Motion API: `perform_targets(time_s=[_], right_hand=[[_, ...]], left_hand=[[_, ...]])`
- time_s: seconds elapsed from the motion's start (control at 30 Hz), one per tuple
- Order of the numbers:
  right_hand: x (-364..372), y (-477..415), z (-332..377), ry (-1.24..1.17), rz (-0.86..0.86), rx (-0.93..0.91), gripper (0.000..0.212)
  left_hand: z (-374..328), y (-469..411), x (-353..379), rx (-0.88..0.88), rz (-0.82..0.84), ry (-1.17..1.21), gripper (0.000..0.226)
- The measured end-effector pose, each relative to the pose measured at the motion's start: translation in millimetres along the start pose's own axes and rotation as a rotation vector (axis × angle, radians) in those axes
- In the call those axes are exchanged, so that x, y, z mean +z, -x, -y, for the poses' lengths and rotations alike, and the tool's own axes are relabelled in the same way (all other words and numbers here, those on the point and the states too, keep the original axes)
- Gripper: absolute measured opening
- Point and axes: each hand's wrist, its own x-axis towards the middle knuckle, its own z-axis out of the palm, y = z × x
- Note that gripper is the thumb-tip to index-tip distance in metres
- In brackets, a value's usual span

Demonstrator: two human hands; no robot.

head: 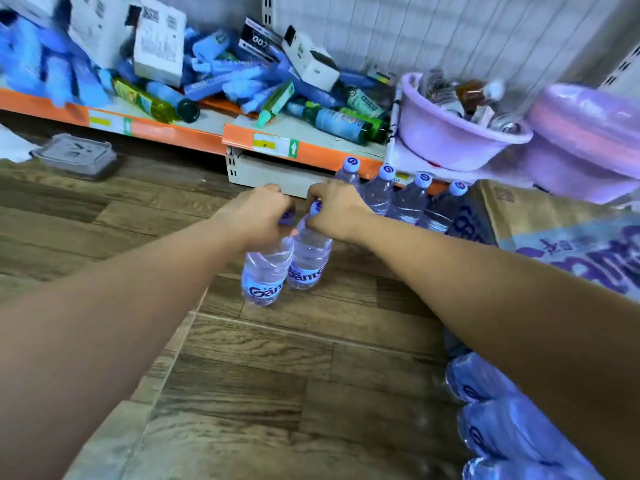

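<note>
Bottles of water stand touching on the wooden floor (242,375), near the shelf's (298,152) bottom edge: left bottle (265,275), right bottle (310,261). Full, they look heavy, with thin, slippery walls, so the stiff neck grips best. Their long axes are near upright, caps up. The left hand (258,211) and right hand (334,209) each curl round one neck. A row of bottles (405,199) stands just beside.

Two arms and two hands show. The left arm (104,323) is bare from the edge of the view all the way to the wrist. The right arm (502,299) is bare too. Both arms look smooth, big near the camera and thinner at the wrists. The left hand (258,211) and the right hand (334,211) are bare as well, with small bumpy knuckles on their backs.
</note>
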Motion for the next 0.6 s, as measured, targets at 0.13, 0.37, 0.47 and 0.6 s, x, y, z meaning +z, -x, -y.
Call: perform_targets(time_s=[0.13, 0.37, 0.47, 0.6], right_hand=[[-38, 47, -8, 0.023, -0.01, -0.05, 0.022], [-133, 130, -32, 0.044, -0.095, -0.069, 0.021], [-178, 167, -50, 0.008, -0.157, -0.033, 0.022], [-232, 217, -76, 0.033, -0.246, -0.016, 0.022]], left_hand=[[-38, 19, -24, -0.029, -0.027, -0.011, 0.038], [-135, 45, -86, -0.011, -0.153, 0.057, 0.03], [-186, 52, -114, 0.038, -0.213, 0.074, 0.025], [-253, 54, -140, 0.109, -0.245, 0.055, 0.024]])
